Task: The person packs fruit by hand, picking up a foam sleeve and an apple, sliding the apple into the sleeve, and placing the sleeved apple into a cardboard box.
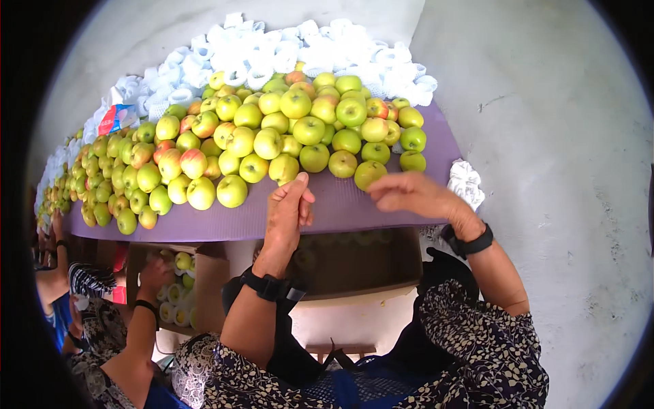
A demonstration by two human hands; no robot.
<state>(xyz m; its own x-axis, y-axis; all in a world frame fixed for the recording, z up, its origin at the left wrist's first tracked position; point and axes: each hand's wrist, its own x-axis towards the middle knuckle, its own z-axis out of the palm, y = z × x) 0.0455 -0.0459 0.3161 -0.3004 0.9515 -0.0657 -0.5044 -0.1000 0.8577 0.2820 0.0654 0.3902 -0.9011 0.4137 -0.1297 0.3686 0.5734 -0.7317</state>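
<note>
Dozens of bare apples [309, 131] covered the purple tabletop [334, 199] from nine to one o'clock, with white foam nets [238, 51] heaped beyond, around twelve. Far more fruit lay unnetted than netted: the cardboard box [368, 292] at six o'clock showed only some dim, pale rounds, seemingly netted apples. At nine, the left hand [287, 208] had thumb and fingers curled together, nothing visible inside; at three, the right hand's [419, 194] fingers were bent beside an apple, their grip impossible to tell.
</note>
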